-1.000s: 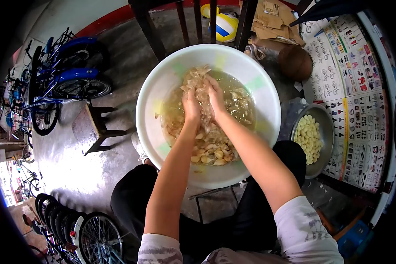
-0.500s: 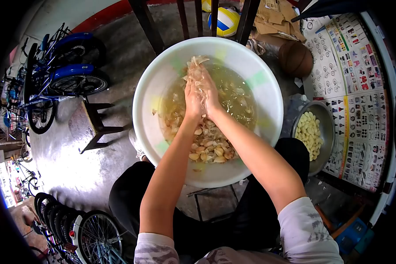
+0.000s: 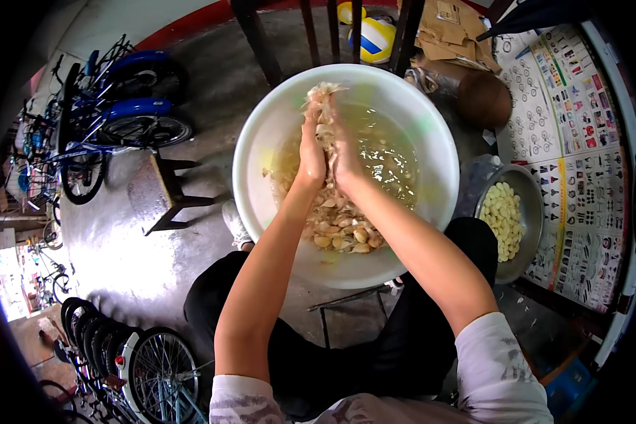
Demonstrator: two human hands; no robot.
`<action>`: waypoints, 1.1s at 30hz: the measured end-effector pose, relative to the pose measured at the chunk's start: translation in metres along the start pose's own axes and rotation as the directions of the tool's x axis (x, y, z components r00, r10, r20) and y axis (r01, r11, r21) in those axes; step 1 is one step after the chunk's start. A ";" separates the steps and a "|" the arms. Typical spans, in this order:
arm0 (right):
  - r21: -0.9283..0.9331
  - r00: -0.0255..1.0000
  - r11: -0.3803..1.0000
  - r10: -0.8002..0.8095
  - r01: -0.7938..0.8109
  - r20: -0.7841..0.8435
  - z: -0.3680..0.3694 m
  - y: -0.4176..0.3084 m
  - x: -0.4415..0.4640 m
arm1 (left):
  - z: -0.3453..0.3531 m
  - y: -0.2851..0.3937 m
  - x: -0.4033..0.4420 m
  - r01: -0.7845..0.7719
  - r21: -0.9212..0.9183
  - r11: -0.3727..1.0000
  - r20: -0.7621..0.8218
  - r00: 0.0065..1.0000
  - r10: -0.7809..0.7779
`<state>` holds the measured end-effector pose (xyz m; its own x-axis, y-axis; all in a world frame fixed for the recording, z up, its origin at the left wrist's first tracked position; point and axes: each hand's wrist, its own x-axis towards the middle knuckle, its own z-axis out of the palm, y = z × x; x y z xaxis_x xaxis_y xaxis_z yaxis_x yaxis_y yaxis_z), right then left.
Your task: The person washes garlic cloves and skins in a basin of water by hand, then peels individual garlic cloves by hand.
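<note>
Both my hands are over a wide white plastic basin (image 3: 442,162) of cloudy water. My left hand (image 3: 311,157) and my right hand (image 3: 345,159) face each other palm to palm, fingers pointing away from me. Pressed between them is a wet clump of garlic skins (image 3: 324,106), which sticks out past the fingertips. Below my wrists, unpeeled garlic cloves (image 3: 346,237) lie heaped at the near side of the basin, mixed with loose skins. Whether any cloves are inside the clump is hidden.
To the right, a metal bowl (image 3: 533,237) holds peeled garlic cloves (image 3: 502,215). A basketball (image 3: 483,100), cardboard (image 3: 449,32) and a volleyball (image 3: 374,39) lie beyond. A wooden stool (image 3: 164,191) and bicycles (image 3: 138,116) stand left. A printed sheet (image 3: 537,106) borders the right.
The view has shifted, so the basin and surroundings sit further right. My palms have parted slightly, with the clump of garlic skins showing more plainly between them.
</note>
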<state>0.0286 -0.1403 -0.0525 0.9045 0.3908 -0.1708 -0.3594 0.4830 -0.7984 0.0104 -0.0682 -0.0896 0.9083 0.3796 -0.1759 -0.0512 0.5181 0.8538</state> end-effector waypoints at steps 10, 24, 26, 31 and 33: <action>0.657 0.950 0.702 0.303 -0.275 0.074 0.034 -0.035 -0.017 | 0.042 0.093 -0.040 0.130 -0.184 0.974 -0.119 0.981 -0.154; 0.546 0.970 0.802 0.219 -0.240 0.106 0.014 -0.036 -0.016 | 0.022 0.100 -0.033 0.202 -0.250 0.947 -0.027 0.976 -0.215; 0.559 0.961 0.783 0.251 -0.272 0.116 0.009 -0.036 -0.018 | 0.010 0.091 -0.025 0.189 -0.249 0.950 -0.022 0.979 -0.200; 0.534 0.952 0.792 0.291 -0.296 0.097 0.000 -0.034 -0.013 | 0.030 0.107 -0.033 0.178 -0.189 0.966 -0.171 0.962 -0.211; 0.555 0.954 0.777 0.265 -0.297 0.139 0.002 -0.039 -0.014 | 0.032 0.112 -0.033 0.264 -0.204 0.943 -0.183 0.936 -0.302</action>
<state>0.0290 -0.1627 -0.0180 0.7360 0.6097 -0.2942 -0.6750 0.6943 -0.2497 -0.0119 -0.0470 0.0279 0.7895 0.3386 -0.5118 0.1069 0.7454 0.6580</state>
